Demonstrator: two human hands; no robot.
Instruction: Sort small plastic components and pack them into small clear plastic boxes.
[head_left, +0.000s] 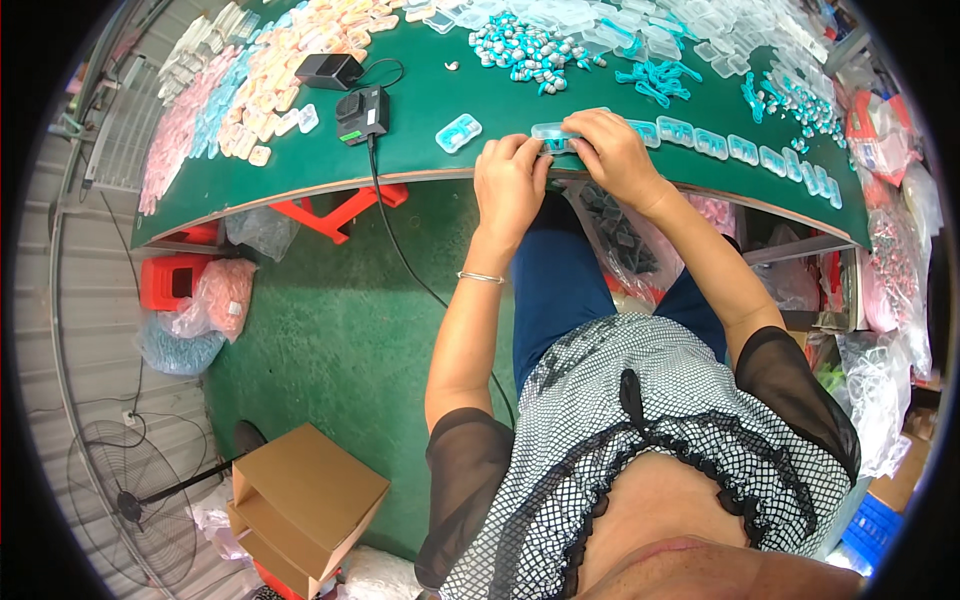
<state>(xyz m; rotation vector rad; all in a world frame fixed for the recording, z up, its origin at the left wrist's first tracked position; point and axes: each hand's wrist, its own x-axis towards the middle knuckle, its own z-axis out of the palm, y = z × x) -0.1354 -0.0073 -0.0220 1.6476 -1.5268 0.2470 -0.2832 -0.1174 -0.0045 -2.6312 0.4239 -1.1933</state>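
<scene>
At the table's near edge, a small transparent plastic case (550, 131) with teal pieces inside is held between both hands. My left hand (511, 182) pinches its left end, and the fingers of my right hand (617, 150) close on its right end. A similar case (458, 133) with teal contents lies to the left. From beside my right hand, a curved row of transparent cases (710, 143) runs rightward along the edge. Beyond the hands sit a heap of small teal-and-white pieces (525, 55), a bundle of teal cords (658, 82) and piled transparent cases (655, 38).
A black box-shaped device (362, 114) trails a cable over the edge of the green table (420, 95). Orange (275, 80), blue and pink cases cover the left side. Below are a red stool (340, 208), a cardboard box (310, 485) and a fan (130, 505).
</scene>
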